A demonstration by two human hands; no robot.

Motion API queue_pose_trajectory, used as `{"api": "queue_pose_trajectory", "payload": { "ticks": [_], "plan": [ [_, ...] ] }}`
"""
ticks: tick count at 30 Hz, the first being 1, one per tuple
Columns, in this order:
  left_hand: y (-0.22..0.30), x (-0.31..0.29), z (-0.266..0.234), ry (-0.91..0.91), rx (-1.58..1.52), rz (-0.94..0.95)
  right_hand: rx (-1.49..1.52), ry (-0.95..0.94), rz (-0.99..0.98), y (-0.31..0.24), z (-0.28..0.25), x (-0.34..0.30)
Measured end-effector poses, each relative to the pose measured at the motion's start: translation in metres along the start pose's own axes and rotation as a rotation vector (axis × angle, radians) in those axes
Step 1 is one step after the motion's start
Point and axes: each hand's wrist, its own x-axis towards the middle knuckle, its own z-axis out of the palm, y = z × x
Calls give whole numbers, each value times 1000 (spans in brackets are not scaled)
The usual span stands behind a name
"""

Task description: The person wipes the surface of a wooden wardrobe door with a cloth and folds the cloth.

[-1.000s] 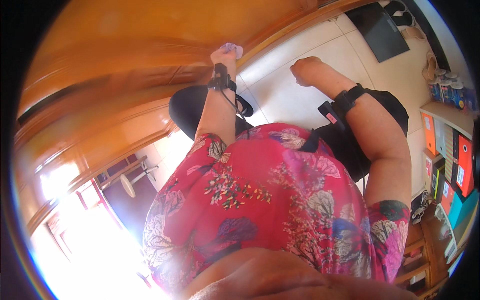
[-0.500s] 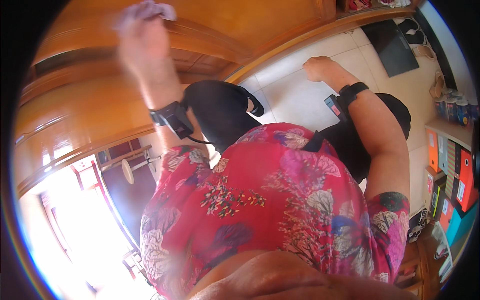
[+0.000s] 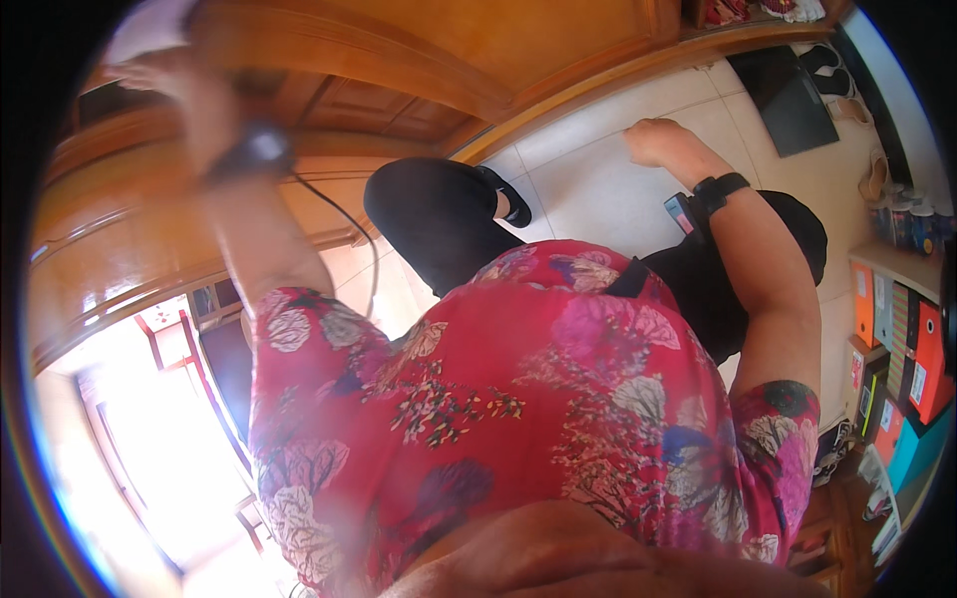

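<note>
At the upper left, my left hand (image 3: 164,75) is stretched out, smeared by motion. It presses a pale lilac cloth (image 3: 150,28) against the glossy brown wooden cabinet (image 3: 429,45). The cloth's far part runs off the dark rim of the picture. On the right, my right hand (image 3: 656,143) is closed in a loose fist above the tiled floor, with nothing seen in it. A black band with a small device (image 3: 698,204) sits on that wrist. A dark device (image 3: 254,149) with a cable is strapped to the left wrist.
A black flat mat (image 3: 783,100) lies on the light floor tiles (image 3: 578,194), with shoes (image 3: 825,75) beside it. Orange and grey binders (image 3: 927,334) stand on a shelf at the right. A bright opening (image 3: 150,448) is at the lower left.
My left hand has swept left along the cabinet with the cloth, and its arm has stretched further out. My right hand has shifted slightly to the right, still closed.
</note>
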Motion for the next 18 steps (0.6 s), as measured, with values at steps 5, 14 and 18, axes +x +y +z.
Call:
{"api": "queue_pose_trajectory", "payload": {
  "ticks": [5, 14, 18],
  "plan": [
    [107, -128, -49, -76, -1325, -987, -97, 44, -48, -13, -16, -5],
    [248, -365, -45, -1082, -545, -498, -153, -30, 21, -11, -4, 13],
    [217, -348, -27, -841, -957, -557, -140, 53, -22, -28, -25, 5]
  ]
}}
